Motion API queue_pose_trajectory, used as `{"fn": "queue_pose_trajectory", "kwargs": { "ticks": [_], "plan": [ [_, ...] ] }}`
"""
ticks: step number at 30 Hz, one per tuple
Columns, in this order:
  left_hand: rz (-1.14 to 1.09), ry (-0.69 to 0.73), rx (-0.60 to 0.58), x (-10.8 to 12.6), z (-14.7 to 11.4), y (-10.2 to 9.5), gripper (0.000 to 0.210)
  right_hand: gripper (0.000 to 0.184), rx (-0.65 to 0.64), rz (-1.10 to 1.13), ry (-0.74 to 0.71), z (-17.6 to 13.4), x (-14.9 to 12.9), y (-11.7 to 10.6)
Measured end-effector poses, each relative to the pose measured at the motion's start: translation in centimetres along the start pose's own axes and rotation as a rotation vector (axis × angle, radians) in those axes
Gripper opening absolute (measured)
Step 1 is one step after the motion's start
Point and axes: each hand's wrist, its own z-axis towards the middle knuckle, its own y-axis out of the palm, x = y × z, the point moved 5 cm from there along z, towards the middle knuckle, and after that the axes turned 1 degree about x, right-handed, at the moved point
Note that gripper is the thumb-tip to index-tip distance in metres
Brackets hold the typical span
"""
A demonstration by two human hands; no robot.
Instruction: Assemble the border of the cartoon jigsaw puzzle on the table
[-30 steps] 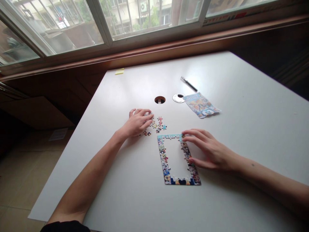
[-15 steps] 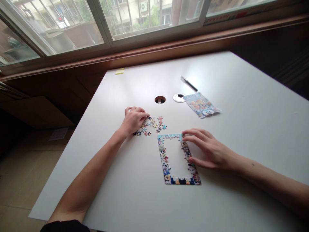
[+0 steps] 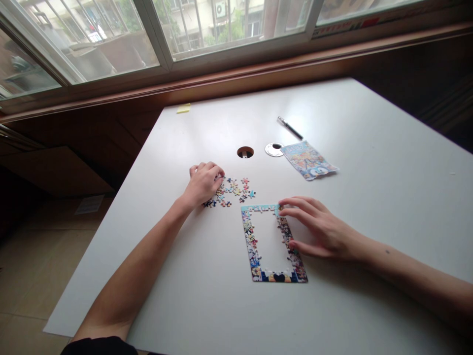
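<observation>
My left hand (image 3: 203, 183) rests over the left side of a pile of loose jigsaw pieces (image 3: 233, 187), its fingers curled in toward the thumb. Whatever lies between those fingertips is hidden. Nearer to me, a joined jigsaw border (image 3: 248, 241) forms a tall rectangle, with bare white tabletop inside it. My right hand (image 3: 320, 227) lies at the border's right side, fingers spread. Its fingertips touch the upper right corner, and the thumb sits on the right edge lower down.
Beyond the pieces, the white table (image 3: 177, 296) has a round cable hole (image 3: 245, 152) and a silver ring cover (image 3: 272, 149). A colourful printed picture sheet (image 3: 308, 160) overlaps the cover. Behind it lies a pen (image 3: 290, 127). A yellow sticky note (image 3: 184, 108) marks the far edge, below the window.
My left thumb and fingers have drawn back slightly to the left and curled in over the pile. The right hand and the border stay put.
</observation>
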Motion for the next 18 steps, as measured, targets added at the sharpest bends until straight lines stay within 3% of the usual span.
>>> {"fn": "queue_pose_trajectory", "kwargs": {
  "ticks": [18],
  "plan": [
    [0.016,0.060,0.032,0.36,-0.05,-0.56,0.013,0.051,0.006,0.022,0.010,0.06,-0.11,-0.15]
  ]
}}
